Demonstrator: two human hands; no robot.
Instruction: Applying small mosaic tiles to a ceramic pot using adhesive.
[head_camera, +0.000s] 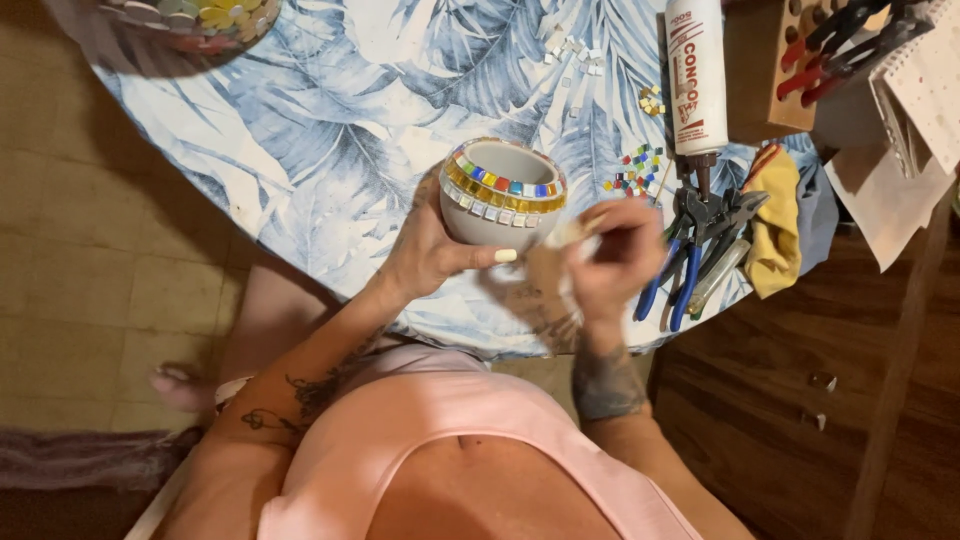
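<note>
Fingers (503, 256) of the left hand (425, 250) wrap the near side of a small grey bowl (503, 195), thumb pressed along its lower wall, holding it up over the near edge of the surface (330, 120). Two rows of tiles ring the bowl's rim: coloured squares on top, clear ones beneath. Right hand (620, 255) sits just right of the bowl, fingers pinched on a thin pale stick (585, 228) whose tip meets the bowl's right side. Further right, blue-handled pliers (675, 265) lie on the surface, touching a second grey tool. Beyond them a white glue bottle (697, 75) lies nozzle toward the near side. Loose coloured tiles (635, 170) scatter between bowl and bottle. A yellow cloth (775, 220) is bunched at the right edge. Far left, a mosaic dish (200, 20) pokes into view.
</note>
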